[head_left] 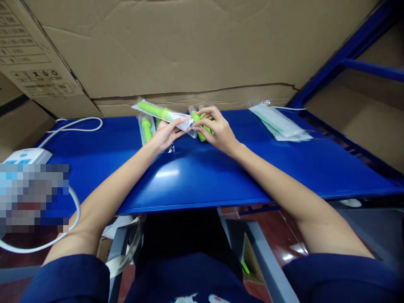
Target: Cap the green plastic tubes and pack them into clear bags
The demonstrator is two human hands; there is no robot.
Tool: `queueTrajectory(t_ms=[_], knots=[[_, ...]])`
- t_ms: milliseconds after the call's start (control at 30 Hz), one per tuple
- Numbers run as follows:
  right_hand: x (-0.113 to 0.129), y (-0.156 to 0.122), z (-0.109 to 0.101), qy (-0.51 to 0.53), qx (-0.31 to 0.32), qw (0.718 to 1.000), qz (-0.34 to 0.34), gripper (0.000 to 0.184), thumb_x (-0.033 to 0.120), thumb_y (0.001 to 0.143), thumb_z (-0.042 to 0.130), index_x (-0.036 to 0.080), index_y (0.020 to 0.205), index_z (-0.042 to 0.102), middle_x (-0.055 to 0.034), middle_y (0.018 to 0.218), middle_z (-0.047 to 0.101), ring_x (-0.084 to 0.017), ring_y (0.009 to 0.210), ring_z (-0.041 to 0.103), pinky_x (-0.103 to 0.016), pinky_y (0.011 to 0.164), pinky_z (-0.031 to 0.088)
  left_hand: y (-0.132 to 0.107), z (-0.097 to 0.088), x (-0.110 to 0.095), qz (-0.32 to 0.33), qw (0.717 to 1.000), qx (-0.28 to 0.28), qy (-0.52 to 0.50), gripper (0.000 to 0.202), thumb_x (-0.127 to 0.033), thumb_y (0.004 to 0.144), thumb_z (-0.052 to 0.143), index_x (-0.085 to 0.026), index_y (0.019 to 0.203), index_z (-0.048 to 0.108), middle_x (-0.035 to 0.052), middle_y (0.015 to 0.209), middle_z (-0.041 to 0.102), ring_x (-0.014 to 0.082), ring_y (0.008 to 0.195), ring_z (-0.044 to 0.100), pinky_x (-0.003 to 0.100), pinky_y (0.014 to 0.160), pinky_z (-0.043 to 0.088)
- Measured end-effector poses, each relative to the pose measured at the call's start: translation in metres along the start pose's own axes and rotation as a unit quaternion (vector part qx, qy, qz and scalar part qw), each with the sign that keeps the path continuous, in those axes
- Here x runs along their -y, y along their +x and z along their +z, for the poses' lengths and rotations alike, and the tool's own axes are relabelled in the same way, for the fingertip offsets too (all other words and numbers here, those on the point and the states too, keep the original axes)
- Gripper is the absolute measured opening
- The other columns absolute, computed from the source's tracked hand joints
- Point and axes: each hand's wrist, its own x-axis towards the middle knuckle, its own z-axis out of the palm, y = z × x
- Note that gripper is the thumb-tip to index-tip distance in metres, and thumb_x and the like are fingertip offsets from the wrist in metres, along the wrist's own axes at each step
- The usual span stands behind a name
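My left hand (164, 135) pinches the near end of a clear plastic bag (162, 112) that holds a lime-green tool, lifted a little above the blue table (195, 172). My right hand (217, 129) is curled over a small heap of loose lime-green pieces (202, 124) on the table, with its fingertips at the bag's open end. Another bagged green tool (146, 128) lies flat just left of my left hand.
A stack of empty clear bags (279, 123) lies at the table's back right. A white power strip (27, 155) and its cable (75, 124) sit at the left. Large cardboard boxes (189, 50) wall off the back. A blue metal rack (353, 63) stands to the right.
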Motion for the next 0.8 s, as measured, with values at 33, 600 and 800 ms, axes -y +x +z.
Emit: queueTrajectory(t_ms=[33,600,800], knots=[[0.0005,0.0002,-0.0008,-0.002,0.003,1.0,0.001,0.031,0.044,0.111,0.057,0.025,0.104,0.08,-0.0148,0.134,0.069,-0.027,0.104,0.072,-0.054,0.094,0.064,0.0003,-0.0004,0.0004,0.0,1.0,0.0,0.003,0.018,-0.016,0.086,0.082,-0.014,0.1,0.073,0.0125,0.114,0.086,0.0315,0.132,0.076,0.053,0.122,0.059],[-0.0008,-0.0019,0.0017,-0.013,0.028,1.0,-0.003,0.035,0.049,0.112,0.051,0.026,0.099,0.073,-0.0141,0.134,0.072,-0.031,0.111,0.072,-0.057,0.1,0.061,-0.0017,-0.0021,0.0014,-0.016,0.997,0.038,0.058,0.044,-0.005,0.068,0.086,-0.016,0.107,0.068,0.0138,0.123,0.083,0.0365,0.135,0.075,0.06,0.126,0.053],[0.0,-0.0021,0.0034,-0.033,0.035,0.998,-0.034,0.038,0.049,0.113,0.046,0.026,0.097,0.072,-0.0139,0.127,0.077,-0.031,0.112,0.073,-0.057,0.099,0.059,0.0,-0.0036,0.0039,-0.003,0.997,0.028,0.07,0.056,-0.004,0.065,0.088,-0.021,0.108,0.056,0.0065,0.106,0.083,0.0337,0.121,0.081,0.063,0.12,0.057]])
